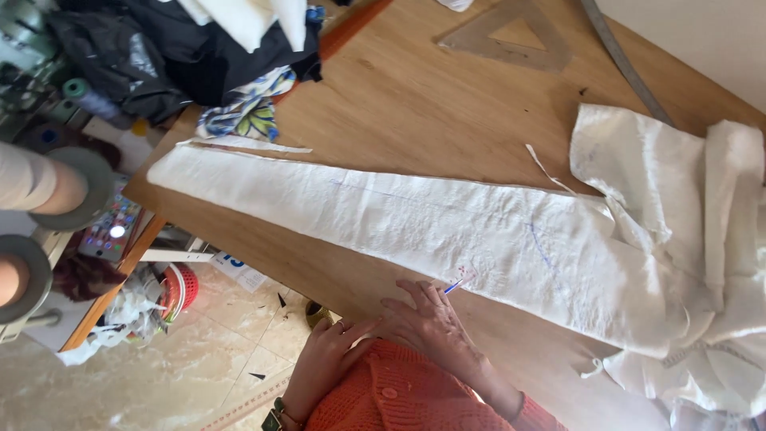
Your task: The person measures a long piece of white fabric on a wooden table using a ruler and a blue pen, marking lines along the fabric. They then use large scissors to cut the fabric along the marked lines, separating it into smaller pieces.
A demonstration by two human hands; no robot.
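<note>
Resting near the table's point(447, 96) near edge, your right hand point(435, 323) lies flat, fingers spread, a pen point(457, 283) at its fingertips beside the long white fabric strip point(359, 211). Your left hand point(323, 359) hangs loosely curled, empty. A nudge could skew the strip, smearing marks. No containers show contents.

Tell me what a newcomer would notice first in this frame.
A long white cloth strip runs across the wooden table, bunching into a heap at the right. At the near edge, two hands rest together, the right hand with a small pen at its fingertips. A clear set square lies at the far edge.
</note>
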